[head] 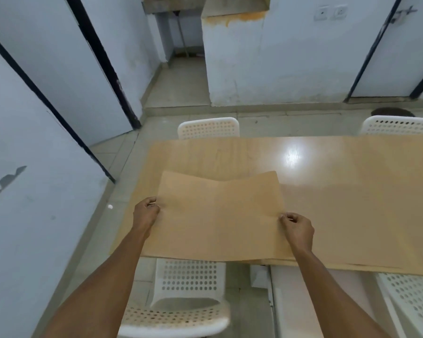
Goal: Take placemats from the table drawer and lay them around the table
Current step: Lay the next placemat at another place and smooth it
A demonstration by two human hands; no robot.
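left hand (145, 211) and right hand (297, 226) each pinch a side edge of the placemat (220, 215), likely to keep it taut and square. it hovers, sagging mid-span, over the table (352, 191) corner above the near white chair (181, 301). drawer not clearly visible.

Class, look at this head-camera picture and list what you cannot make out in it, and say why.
- Drawer: none shows; the table top and the placemat cover that side.
- Table's right end: cut off by the picture's edge.
- Fingertips of the left hand and right hand: hidden under the placemat.
- Wall sockets: blurred, too small.
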